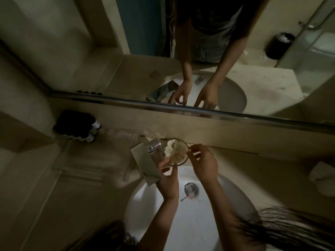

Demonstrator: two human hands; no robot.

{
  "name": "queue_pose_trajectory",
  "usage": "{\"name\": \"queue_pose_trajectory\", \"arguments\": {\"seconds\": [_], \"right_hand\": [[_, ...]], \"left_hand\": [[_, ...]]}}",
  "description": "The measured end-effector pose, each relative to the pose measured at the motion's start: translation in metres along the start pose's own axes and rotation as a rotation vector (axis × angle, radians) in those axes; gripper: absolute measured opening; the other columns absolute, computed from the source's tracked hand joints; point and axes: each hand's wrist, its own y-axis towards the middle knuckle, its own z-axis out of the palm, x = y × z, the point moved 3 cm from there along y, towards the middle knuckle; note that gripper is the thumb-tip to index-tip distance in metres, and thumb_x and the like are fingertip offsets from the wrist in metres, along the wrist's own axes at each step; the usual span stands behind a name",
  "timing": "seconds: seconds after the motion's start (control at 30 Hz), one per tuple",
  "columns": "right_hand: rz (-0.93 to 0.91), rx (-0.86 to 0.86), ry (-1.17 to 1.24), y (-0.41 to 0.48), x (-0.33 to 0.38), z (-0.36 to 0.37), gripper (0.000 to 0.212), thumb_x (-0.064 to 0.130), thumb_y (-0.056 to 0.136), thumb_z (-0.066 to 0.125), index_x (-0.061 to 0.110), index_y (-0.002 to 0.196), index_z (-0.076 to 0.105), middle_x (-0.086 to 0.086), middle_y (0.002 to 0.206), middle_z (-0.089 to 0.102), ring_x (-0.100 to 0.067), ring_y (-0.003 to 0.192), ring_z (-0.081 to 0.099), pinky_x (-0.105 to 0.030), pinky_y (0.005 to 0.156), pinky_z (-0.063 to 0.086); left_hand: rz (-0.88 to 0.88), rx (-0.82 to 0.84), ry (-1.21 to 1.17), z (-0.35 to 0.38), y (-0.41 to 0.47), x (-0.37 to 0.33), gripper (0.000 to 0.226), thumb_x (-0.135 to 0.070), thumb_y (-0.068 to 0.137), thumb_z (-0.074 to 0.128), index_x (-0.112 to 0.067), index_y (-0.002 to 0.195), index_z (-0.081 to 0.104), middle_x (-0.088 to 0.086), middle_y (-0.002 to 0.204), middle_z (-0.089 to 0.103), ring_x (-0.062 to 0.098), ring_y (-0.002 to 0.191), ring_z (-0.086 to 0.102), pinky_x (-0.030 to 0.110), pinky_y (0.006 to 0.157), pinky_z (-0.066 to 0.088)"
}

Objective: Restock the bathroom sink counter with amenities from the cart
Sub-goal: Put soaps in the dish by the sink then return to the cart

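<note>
Over the sink (183, 225), left hand (167, 178) and right hand (204, 163) pinch opposite rims of the upright, round glass bowl (183, 161).

The left hand (167, 179) and right hand (204, 164) hold a dish (183, 160) of white bits (173, 148) behind the sink (190, 223), beside the tap (154, 148). Dark bottles (78, 125) sit well left of the sink.
</note>
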Motion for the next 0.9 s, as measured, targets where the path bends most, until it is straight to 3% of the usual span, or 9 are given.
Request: {"name": "queue_pose_trajectory", "arguments": {"seconds": [0.07, 0.13, 0.27, 0.43, 0.73, 0.9], "right_hand": [[0.008, -0.004, 0.022, -0.018, 0.001, -0.011, 0.010, 0.028, 0.089, 0.066, 0.024, 0.098, 0.066, 0.008, 0.095, 0.067, -0.006, 0.075, 0.060, -0.015, 0.058, 0.040], [0.005, -0.002, 0.033, -0.039, 0.002, -0.022, 0.009, 0.027, 0.089, 0.065, 0.024, 0.098, 0.067, 0.008, 0.094, 0.067, -0.006, 0.075, 0.060, -0.018, 0.060, 0.043], [-0.007, -0.005, 0.083, -0.082, 0.001, -0.045, 0.010, 0.024, 0.090, 0.065, 0.024, 0.099, 0.067, 0.006, 0.095, 0.068, -0.004, 0.078, 0.060, -0.026, 0.067, 0.052], [-0.062, -0.034, 0.120, -0.134, 0.007, -0.072, 0.010, 0.022, 0.089, 0.067, 0.028, 0.096, 0.065, 0.012, 0.089, 0.065, 0.003, 0.076, 0.058, -0.011, 0.061, 0.043], [-0.123, -0.072, 0.147, -0.189, 0.017, -0.101, 0.015, 0.021, 0.087, 0.069, 0.035, 0.091, 0.063, 0.020, 0.082, 0.062, 0.009, 0.083, 0.056, -0.009, 0.058, 0.043], [-0.147, -0.071, 0.169, -0.211, 0.022, -0.102, 0.015, 0.021, 0.086, 0.070, 0.033, 0.092, 0.064, 0.020, 0.083, 0.064, 0.006, 0.082, 0.058, -0.010, 0.060, 0.044]], "left_hand": [[-0.046, 0.034, -0.030, -0.008, -0.012, 0.003, 0.028, -0.003, 0.075, 0.078, -0.012, 0.099, 0.065, 0.002, 0.101, 0.068, 0.017, 0.090, 0.066, 0.030, 0.082, 0.054], [-0.087, 0.124, -0.028, -0.021, -0.028, 0.003, 0.027, -0.002, 0.077, 0.076, -0.019, 0.095, 0.066, -0.004, 0.097, 0.069, 0.014, 0.087, 0.065, 0.035, 0.081, 0.055], [0.007, 0.277, 0.056, -0.055, -0.057, 0.003, 0.025, -0.007, 0.080, 0.074, -0.029, 0.088, 0.066, -0.013, 0.091, 0.070, 0.007, 0.085, 0.066, 0.028, 0.079, 0.056], [0.134, 0.412, 0.202, -0.101, -0.079, -0.010, 0.016, -0.022, 0.082, 0.074, -0.032, 0.092, 0.066, -0.017, 0.088, 0.069, 0.003, 0.083, 0.064, 0.017, 0.073, 0.052], [0.422, 0.424, 0.280, -0.141, -0.101, -0.047, 0.018, -0.023, 0.081, 0.074, -0.034, 0.093, 0.065, -0.018, 0.079, 0.067, 0.000, 0.079, 0.061, 0.016, 0.065, 0.048], [0.460, 0.450, 0.317, -0.149, -0.113, -0.047, 0.018, -0.027, 0.083, 0.073, -0.036, 0.096, 0.064, -0.020, 0.083, 0.066, -0.001, 0.081, 0.061, 0.018, 0.066, 0.051]]}}
